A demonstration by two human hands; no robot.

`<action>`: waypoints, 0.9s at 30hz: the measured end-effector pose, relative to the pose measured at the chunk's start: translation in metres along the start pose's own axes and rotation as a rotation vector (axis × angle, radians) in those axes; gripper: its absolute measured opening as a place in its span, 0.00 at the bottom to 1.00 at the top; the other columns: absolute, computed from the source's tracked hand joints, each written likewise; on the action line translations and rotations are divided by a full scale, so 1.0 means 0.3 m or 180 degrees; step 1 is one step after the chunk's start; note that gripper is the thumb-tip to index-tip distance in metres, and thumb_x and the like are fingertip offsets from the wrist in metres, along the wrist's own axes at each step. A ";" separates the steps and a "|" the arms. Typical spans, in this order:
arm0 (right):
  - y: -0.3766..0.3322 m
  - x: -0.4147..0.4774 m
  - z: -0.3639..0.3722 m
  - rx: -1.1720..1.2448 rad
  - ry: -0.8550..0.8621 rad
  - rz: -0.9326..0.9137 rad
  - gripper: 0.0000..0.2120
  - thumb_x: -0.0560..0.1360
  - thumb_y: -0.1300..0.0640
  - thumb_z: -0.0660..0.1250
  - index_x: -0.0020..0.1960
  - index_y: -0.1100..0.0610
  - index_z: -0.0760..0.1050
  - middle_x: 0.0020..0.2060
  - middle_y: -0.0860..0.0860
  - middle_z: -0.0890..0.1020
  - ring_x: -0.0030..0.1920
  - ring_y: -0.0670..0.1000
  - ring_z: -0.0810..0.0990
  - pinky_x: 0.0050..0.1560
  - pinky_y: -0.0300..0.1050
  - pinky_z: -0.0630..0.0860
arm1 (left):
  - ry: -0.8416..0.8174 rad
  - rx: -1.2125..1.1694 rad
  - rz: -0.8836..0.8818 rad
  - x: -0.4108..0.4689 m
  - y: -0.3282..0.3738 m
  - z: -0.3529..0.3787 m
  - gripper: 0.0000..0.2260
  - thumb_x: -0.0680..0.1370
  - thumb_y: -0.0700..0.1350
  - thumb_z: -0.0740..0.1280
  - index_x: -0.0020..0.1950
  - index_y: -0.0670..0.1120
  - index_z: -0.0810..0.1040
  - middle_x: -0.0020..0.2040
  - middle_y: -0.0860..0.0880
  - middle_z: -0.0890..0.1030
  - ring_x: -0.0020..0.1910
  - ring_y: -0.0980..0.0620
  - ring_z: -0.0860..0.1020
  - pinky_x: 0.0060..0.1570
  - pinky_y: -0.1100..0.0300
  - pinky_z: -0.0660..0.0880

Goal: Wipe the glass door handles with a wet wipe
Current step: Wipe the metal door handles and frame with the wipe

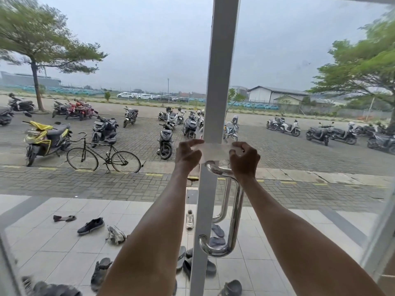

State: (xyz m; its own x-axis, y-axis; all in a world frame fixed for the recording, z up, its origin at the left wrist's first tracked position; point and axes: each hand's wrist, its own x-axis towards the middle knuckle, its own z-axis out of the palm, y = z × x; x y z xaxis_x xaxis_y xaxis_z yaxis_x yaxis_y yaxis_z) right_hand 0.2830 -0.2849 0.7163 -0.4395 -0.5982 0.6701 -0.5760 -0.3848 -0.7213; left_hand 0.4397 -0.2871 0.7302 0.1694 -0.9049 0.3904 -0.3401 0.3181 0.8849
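Head view, looking out through a glass door onto a parking area.

Item: wet wipe (213,151), white, stretched flat between two hands in front of the door's pale upright frame (222,82). Its lower edge hangs just above the top bend of the handle.

Item: left hand (188,154), fingers closed in a pinch on the wipe's left edge, forearm reaching up from below.

Item: right hand (244,158), fingers curled shut on the wipe's right edge, sitting just over the handle's upper elbow; whether it touches the metal, I cannot tell.

Item: inner door handle (236,210), polished steel bar, upright, fixed to the frame at top and bottom, running down between the two forearms. A second handle (226,195) of the same kind shows behind the glass on the outer side.

Surroundings, outside on the tiled porch (53,242): scattered shoes and sandals, among them a dark sneaker (90,226) and a white sneaker (189,218) close to the frame. Beyond, on brick paving: a black bicycle (103,155), a yellow-covered scooter (46,137), and many parked motorcycles. Trees (36,39) stand at left and right; low buildings (275,94) lie far back under a grey sky.

Obstruction: the frame blocks the middle of the outdoor view.
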 end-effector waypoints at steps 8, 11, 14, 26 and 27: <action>0.091 0.065 0.048 -0.0429 -0.0582 0.0682 0.04 0.69 0.63 0.72 0.44 0.60 0.84 0.44 0.57 0.86 0.44 0.56 0.85 0.52 0.45 0.81 | -0.0278 0.0007 -0.0516 -0.003 -0.117 0.051 0.22 0.69 0.30 0.63 0.59 0.46 0.82 0.62 0.41 0.81 0.53 0.45 0.79 0.54 0.56 0.80; 0.096 0.066 0.066 -0.0714 -0.0985 0.0958 0.04 0.69 0.60 0.73 0.44 0.56 0.84 0.45 0.55 0.86 0.45 0.54 0.85 0.50 0.45 0.82 | -0.0487 -0.0012 -0.0669 0.004 -0.142 0.059 0.20 0.70 0.30 0.67 0.58 0.45 0.82 0.62 0.42 0.81 0.51 0.47 0.78 0.43 0.60 0.79; 0.066 0.060 0.092 -0.0964 -0.1036 0.0790 0.04 0.70 0.58 0.72 0.44 0.55 0.83 0.46 0.54 0.86 0.48 0.53 0.84 0.48 0.38 0.76 | -0.0663 0.0005 -0.0757 0.028 -0.150 0.073 0.15 0.71 0.33 0.72 0.57 0.43 0.83 0.60 0.42 0.82 0.51 0.48 0.78 0.39 0.62 0.78; -0.022 0.033 0.209 -0.1945 -0.1508 0.0596 0.27 0.63 0.34 0.74 0.46 0.56 0.78 0.40 0.53 0.81 0.40 0.54 0.82 0.38 0.43 0.79 | -0.0975 0.0049 -0.0699 0.153 -0.213 0.046 0.14 0.69 0.35 0.76 0.54 0.40 0.84 0.51 0.41 0.84 0.49 0.48 0.82 0.52 0.58 0.80; -0.026 0.034 0.210 -0.1957 -0.1472 0.0592 0.26 0.62 0.34 0.75 0.43 0.56 0.77 0.39 0.53 0.81 0.38 0.53 0.80 0.34 0.41 0.76 | -0.1055 -0.0013 -0.0785 0.158 -0.216 0.042 0.12 0.70 0.34 0.75 0.53 0.38 0.84 0.47 0.40 0.84 0.43 0.49 0.82 0.43 0.60 0.80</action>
State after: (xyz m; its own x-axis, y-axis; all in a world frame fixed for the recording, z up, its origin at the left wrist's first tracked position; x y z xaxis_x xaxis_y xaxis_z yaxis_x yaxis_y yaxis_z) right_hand 0.3264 -0.3323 0.7178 -0.3126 -0.8979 0.3100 -0.8581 0.1269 -0.4976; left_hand 0.4581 -0.3542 0.6882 -0.0620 -0.9960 0.0642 -0.3229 0.0809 0.9430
